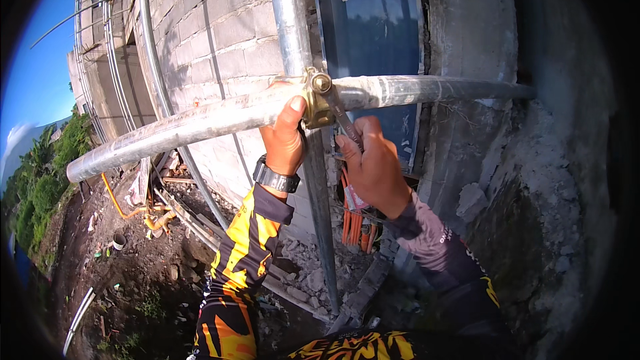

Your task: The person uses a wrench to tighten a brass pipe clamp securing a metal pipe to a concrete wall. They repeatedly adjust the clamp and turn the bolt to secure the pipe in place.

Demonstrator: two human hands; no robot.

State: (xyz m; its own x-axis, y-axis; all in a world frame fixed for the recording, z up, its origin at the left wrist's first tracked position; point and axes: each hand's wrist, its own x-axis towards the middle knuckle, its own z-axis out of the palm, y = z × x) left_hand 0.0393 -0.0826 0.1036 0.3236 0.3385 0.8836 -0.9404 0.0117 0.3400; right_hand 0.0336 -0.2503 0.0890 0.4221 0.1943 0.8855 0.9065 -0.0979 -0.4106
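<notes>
A brass-coloured scaffold clamp [318, 107] sits where a horizontal metal pipe [180, 124] crosses an upright pipe [289, 20]. My left hand [285, 137] is closed around the horizontal pipe just left of the clamp. Its thumb lies over the front of the pipe, against the clamp's edge; most of the other fingers are hidden behind. In my right hand [377, 167] is a metal wrench [345, 120], gripped by its lower end. The wrench slants up to the nut [321, 83] on the clamp, and its upper end lies at that nut.
A grey block wall [233, 47] and a blue panel [373, 20] stand behind the pipes. More scaffold poles [150, 47] rise at left. Far below lie rubble [307, 273], orange pipes [357, 223] and a small bucket [119, 241]. Rough concrete [473, 33] stands at right.
</notes>
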